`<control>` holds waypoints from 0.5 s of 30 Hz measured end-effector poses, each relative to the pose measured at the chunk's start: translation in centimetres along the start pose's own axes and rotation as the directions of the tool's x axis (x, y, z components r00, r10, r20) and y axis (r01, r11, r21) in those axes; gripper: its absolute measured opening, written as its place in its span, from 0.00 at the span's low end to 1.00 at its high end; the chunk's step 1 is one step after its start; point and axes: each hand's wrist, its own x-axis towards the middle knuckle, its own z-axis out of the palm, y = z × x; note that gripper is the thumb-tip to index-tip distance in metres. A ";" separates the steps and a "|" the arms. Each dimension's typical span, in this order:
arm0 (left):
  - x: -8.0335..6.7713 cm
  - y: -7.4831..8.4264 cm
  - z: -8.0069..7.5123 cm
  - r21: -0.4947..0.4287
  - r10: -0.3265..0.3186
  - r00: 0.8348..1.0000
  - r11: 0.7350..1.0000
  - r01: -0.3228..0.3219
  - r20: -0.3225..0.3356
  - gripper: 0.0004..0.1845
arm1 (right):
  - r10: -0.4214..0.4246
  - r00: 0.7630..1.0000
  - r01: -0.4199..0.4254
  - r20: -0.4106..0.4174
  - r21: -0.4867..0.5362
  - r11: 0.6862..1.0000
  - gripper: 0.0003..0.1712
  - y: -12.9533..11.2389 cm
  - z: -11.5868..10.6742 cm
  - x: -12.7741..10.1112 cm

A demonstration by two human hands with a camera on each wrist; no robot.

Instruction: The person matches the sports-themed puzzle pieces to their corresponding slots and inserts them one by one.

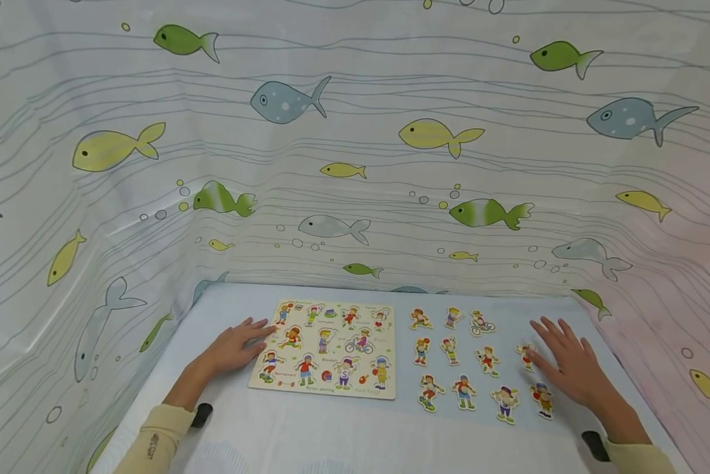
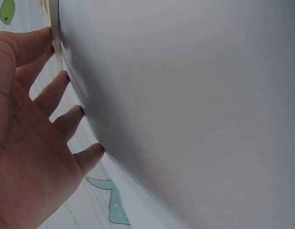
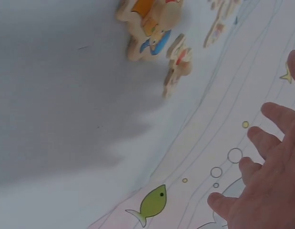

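A wooden puzzle board (image 1: 307, 388) with printed sports figures lies flat on the table. My left hand (image 1: 236, 347) is spread at the board's left edge, its fingertips right at the rim. In the left wrist view, the fingers (image 2: 56, 93) reach toward the pale tabletop, with the board's edge beside the thumb. My right hand (image 1: 571, 365) has its fingers spread on the right, the thumb overlapping a small red-and-white figure piece (image 1: 527, 359). Just below it lies a figure piece with a blue cap (image 1: 543, 401). Neither hand holds anything.
Several loose figure pieces lie in rough rows right of the board, among them a cyclist (image 1: 482, 324), a runner (image 1: 420, 318) and a skateboarder (image 1: 429, 393). The pale table (image 1: 307, 434) is enclosed by a fish-patterned curtain (image 1: 367, 197) behind and at both sides.
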 end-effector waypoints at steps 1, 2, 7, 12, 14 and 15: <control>0.0 0.0 0.0 -0.001 0.000 1.000 1.000 0.000 -0.001 0.23 | -0.008 1.000 0.008 -0.009 -0.002 1.000 0.40 -0.1 0.0 0.0; 0.0 0.0 0.0 -0.002 0.000 1.000 1.000 0.000 0.000 0.23 | -0.014 1.000 0.014 -0.017 -0.002 1.000 0.40 -0.2 0.0 0.1; 0.0 -0.1 0.0 -0.003 -0.003 1.000 1.000 0.003 0.008 0.23 | -0.036 0.999 0.036 -0.032 0.001 0.999 0.41 -0.6 0.2 0.4; 0.0 -0.1 0.0 -0.005 -0.011 1.000 1.000 0.011 0.008 0.23 | -0.058 0.997 0.058 -0.055 0.000 0.998 0.39 -1.2 0.4 0.9; 0.0 -0.1 -0.1 -0.002 -0.014 1.000 1.000 0.014 0.007 0.23 | -0.065 0.996 0.065 -0.058 0.002 0.998 0.39 -1.4 0.4 1.1; 0.1 0.0 -0.2 -0.002 -0.015 1.000 1.000 0.015 0.007 0.23 | -0.068 0.996 0.069 -0.057 0.005 0.998 0.39 -1.5 0.5 1.2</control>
